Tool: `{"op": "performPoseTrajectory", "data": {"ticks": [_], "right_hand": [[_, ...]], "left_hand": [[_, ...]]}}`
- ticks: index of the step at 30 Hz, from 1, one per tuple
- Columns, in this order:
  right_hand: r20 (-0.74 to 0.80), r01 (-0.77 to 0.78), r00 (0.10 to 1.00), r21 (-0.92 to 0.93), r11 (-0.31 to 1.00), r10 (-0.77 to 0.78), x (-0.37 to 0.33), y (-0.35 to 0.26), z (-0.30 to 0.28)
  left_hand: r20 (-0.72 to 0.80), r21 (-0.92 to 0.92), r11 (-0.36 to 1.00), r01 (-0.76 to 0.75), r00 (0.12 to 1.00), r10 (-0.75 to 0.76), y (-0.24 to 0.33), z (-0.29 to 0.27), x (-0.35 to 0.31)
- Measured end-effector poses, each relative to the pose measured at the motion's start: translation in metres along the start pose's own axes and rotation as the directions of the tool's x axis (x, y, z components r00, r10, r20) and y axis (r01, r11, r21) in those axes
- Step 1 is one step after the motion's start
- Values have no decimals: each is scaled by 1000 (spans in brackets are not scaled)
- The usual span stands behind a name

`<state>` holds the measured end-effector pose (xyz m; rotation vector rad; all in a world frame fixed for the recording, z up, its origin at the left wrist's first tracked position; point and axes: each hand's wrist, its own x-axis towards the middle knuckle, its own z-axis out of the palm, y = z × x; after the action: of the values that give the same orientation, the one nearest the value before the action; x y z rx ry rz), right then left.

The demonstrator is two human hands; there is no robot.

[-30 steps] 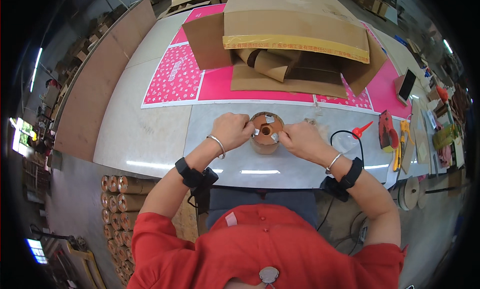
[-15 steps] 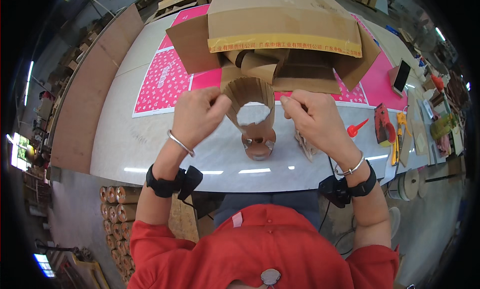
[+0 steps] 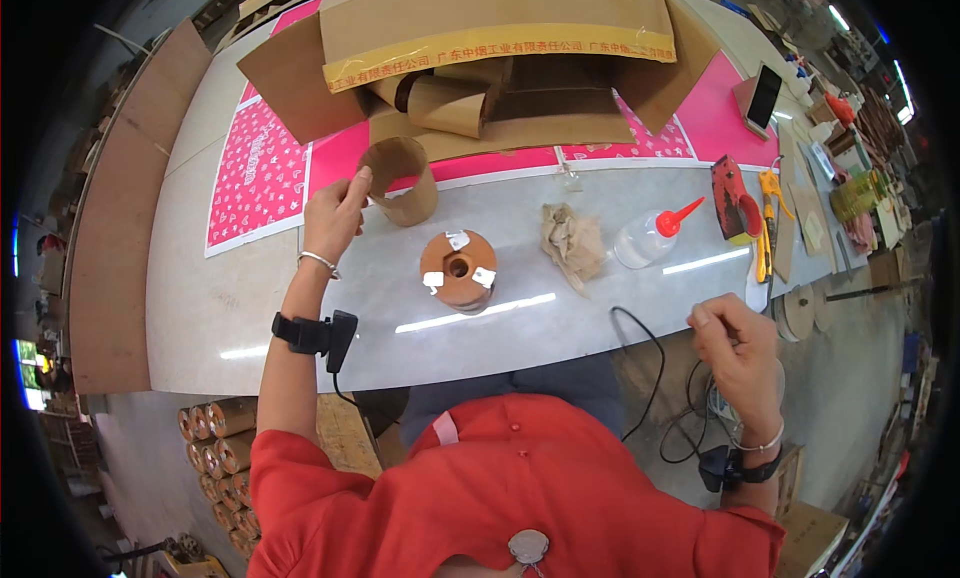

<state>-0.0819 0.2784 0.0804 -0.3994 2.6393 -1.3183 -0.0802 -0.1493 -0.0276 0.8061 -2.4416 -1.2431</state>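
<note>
My left hand point(image 3: 338, 216) is closed on the near-left rim of a short brown paper tube point(image 3: 405, 200), pinching its wall between thumb and fingers. The tube tilts above the white tabletop, its open top facing me. In front of it stands a brown round spool-like piece point(image 3: 458, 260) with a hole in the middle and several white patches on top. Off to the right, past the table's front edge, my right hand point(image 3: 738, 356) has its fingers curled in, and nothing shows in it. Crumpled brown paper point(image 3: 570, 243) lies right of the spool-like piece.
An open cardboard box point(image 3: 500, 88) with rolled brown paper point(image 3: 450, 103) covers the back of the table point(image 3: 330, 348). A glue bottle point(image 3: 642, 242), a red tape dispenser point(image 3: 736, 200) and a phone point(image 3: 764, 98) are on the right. Stacked brown rolls point(image 3: 215, 448) stand below left.
The tube has come off the spool-like piece and moved left in my left hand. My right hand has swung down and right, away from them. The glue bottle is now uncovered.
</note>
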Motion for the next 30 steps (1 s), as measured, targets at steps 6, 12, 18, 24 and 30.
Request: {"op": "performPoseTrajectory", "data": {"ticks": [6,12,18,24,30], "right_hand": [[-41,489,864,-172,855,-502,37,46,79],[-8,606,709,-504,615,-705,90,60,144],[75,394,896,-589,706,-437,108,99,157],[55,362,925,-439,823,-377,119,104,146],[129,614,767,136,777,-629,75,9,128]], "left_hand": [[58,-116,993,28,998,-21,-19,-4,-35],[260,-347,915,-205,917,304,-39,18,-104],[288,-266,921,-284,889,357,-24,54,-114],[300,-407,900,-156,908,293,-15,79,-111],[160,-344,910,-231,941,299,-23,89,-119]]}}
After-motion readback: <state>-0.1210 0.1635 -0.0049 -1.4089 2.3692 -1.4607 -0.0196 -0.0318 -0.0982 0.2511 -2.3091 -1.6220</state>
